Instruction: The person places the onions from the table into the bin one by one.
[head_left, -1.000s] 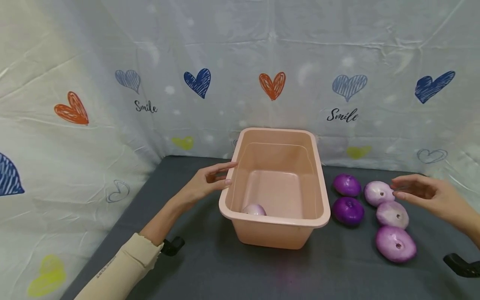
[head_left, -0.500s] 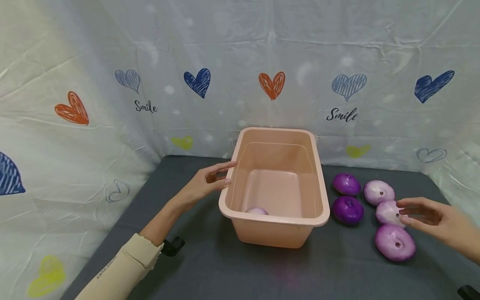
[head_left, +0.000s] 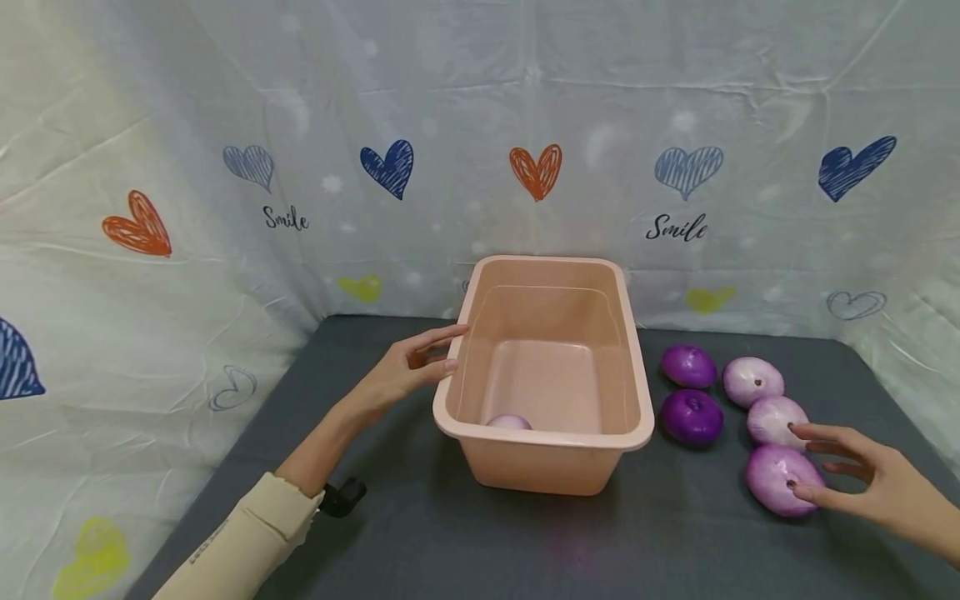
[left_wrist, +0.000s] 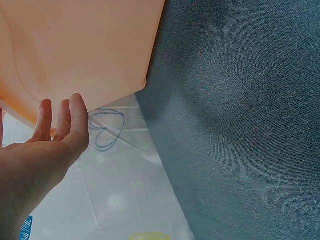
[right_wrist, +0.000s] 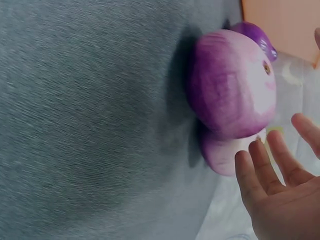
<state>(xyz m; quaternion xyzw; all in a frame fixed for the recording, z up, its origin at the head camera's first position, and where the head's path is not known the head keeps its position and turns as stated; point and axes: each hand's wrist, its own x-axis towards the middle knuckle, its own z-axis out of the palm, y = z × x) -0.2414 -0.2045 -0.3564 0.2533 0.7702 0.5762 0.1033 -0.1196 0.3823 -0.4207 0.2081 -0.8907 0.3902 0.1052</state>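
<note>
At the far left, a cream sleeve leads to the left grip, its fingers loosely extended and touching the left rim of the peach tub; it seems placed there to steady the tub on the dark surface. The tub stands upright, its far end near the printed sheet. Inside, by the near left corner, sits one pale onion, mostly hidden by the front wall. Just right of the tub, two dark purple onions sit one behind the other. Beyond them, three lighter onions form a close row, perhaps kept there so the right arm has them near. The right grip is wide and holds nothing; its thumb overlaps the nearest lighter onion, its forefinger the middle lighter onion, a spread that would suit round bodies. Whether it touches either, I cannot tell.
</note>
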